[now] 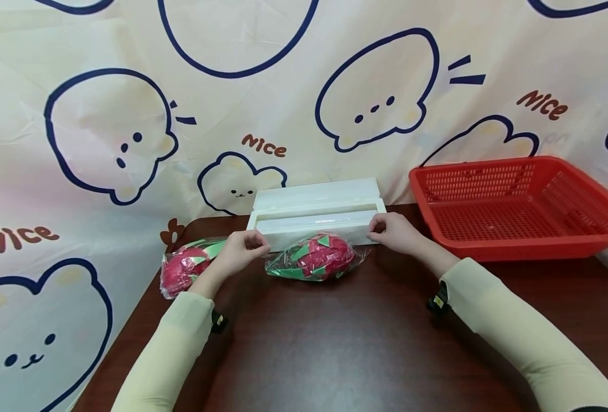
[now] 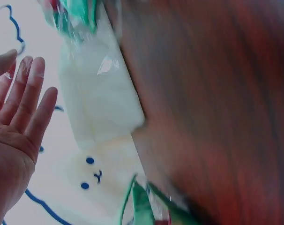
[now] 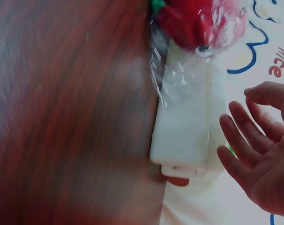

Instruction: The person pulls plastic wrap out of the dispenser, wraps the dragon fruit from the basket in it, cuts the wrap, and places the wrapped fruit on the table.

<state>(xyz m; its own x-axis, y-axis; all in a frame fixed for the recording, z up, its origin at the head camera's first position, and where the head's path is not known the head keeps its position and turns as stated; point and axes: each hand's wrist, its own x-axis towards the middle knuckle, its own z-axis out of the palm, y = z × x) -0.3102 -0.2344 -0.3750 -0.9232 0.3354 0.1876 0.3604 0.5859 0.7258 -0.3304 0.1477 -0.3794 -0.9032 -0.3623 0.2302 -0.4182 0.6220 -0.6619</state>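
My left hand (image 1: 241, 250) is at the left front end of a long white plastic-wrap box (image 1: 316, 222). Its thumb and forefinger pinch clear plastic wrap (image 2: 26, 66), which glints at the fingertips. At the box's right front corner is my right hand (image 1: 393, 230), thumb and forefinger tips together in a similar pinch, the other fingers loosely spread. Between the hands, a pink-and-green dragon fruit (image 1: 324, 257) in crinkled clear wrap lies against the front of the box. Another wrapped dragon fruit (image 1: 182, 268) lies left, partly hidden behind my left wrist. The box's lid (image 1: 316, 193) stands raised.
A red perforated plastic basket (image 1: 520, 200) stands at the back right of the dark brown wooden table (image 1: 355, 343). Behind the table hangs a pale cloth (image 1: 283, 103) printed with cartoon bears and words.
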